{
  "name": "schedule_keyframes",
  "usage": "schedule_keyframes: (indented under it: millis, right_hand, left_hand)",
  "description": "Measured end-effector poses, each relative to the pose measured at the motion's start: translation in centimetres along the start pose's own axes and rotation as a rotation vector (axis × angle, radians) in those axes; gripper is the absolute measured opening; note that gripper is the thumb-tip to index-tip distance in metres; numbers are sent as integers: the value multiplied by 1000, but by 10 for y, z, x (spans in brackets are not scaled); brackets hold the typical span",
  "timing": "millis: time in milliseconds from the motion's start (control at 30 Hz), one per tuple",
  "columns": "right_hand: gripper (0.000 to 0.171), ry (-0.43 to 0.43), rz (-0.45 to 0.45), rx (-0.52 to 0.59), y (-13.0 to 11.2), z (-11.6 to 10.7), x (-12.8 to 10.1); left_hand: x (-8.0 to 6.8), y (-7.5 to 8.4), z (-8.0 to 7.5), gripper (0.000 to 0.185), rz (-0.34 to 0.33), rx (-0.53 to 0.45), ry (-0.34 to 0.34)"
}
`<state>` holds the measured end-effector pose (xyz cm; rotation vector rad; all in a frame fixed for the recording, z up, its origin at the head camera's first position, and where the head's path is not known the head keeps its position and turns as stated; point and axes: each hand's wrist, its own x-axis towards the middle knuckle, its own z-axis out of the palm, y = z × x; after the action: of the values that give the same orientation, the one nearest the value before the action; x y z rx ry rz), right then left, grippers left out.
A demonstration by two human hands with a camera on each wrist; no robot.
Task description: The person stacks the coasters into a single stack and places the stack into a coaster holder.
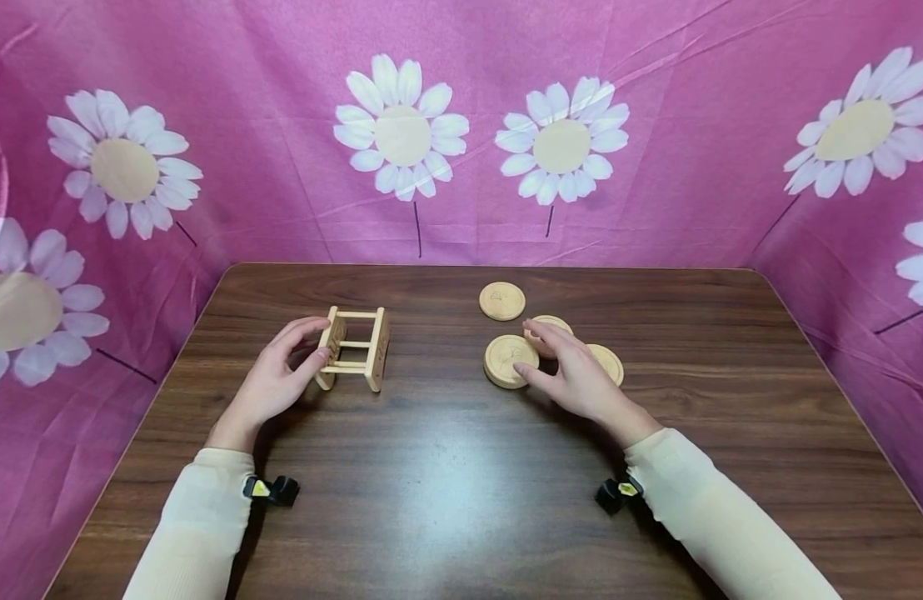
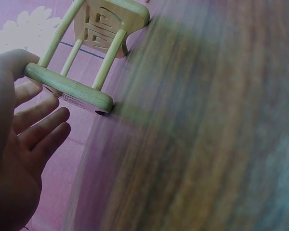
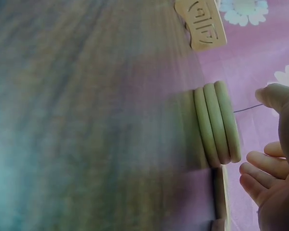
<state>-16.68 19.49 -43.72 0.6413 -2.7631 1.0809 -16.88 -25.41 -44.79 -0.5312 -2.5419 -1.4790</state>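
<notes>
The rack [image 1: 355,344] stands on the bench [image 1: 446,467]. My left grip [image 1: 277,379] is spread at the rack's left side; firm contact I cannot confirm. Right of the rack, my right grip [image 1: 581,383] is spread beside the disc stack [image 1: 505,357], pinching nothing. Step in hand, in my judgement: reaching. Next move calls for steadying the rack and closing on the stack's top.

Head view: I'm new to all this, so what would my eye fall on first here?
Probably the vivid pink cloth behind the table, with its big white daisies. Next come two bare hands: the left hand at the near side of a small wooden rack, the right hand above a stack of round wooden discs, with single discs about it.
</notes>
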Motion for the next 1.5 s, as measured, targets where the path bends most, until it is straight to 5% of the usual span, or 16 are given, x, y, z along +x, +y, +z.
schedule_keyframes:
  millis: [500, 1500]
  right_hand:
    - [59, 32, 25, 14, 8, -15, 16]
    - [72, -108, 109, 78, 31, -19, 57]
  left_hand:
    - [0, -1, 0, 40, -11, 1, -2]
    - [-1, -4, 0, 40, -30, 7, -9]
